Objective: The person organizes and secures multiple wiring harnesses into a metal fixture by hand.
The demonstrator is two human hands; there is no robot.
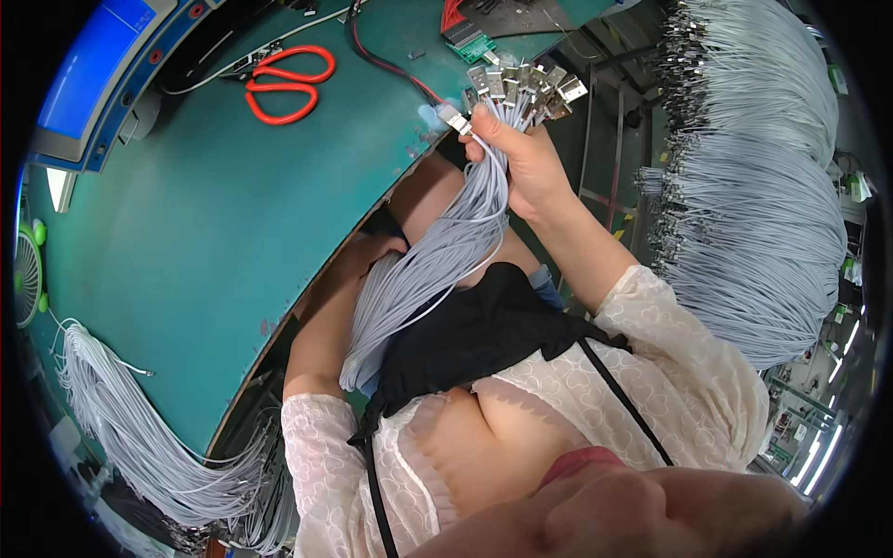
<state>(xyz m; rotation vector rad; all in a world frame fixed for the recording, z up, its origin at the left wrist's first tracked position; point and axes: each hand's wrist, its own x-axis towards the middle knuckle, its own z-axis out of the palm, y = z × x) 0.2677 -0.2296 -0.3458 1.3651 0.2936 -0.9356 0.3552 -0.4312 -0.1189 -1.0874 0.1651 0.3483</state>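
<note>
Lower left of frame: a loose cable pile (139, 446) hangs off the edge of the green counter (186, 232). Upper left: red scissors (284, 84) lie flat on the counter, well apart from the hands.

Centre: left hand (367, 251) sits low under the counter edge, against the lower run of the grey cable bundle (437, 260). Fingers are hidden, so can't tell whether it's gripping or flat.

Centre-right: right hand (521, 158) is closed around the bundle just below the metal plugs (521, 84), which fan out above the fist. One plug (456, 119) sticks out left, pinched at the thumb.

Top centre: green test board (470, 45), near the plug ends, not touching.

Right edge: a big hanging cable rack (753, 205).

Judgement: a single plug is being picked out of the bundle. Next move needs that plug kept separate and squared up toward the board without loosening the grip on the rest.
</note>
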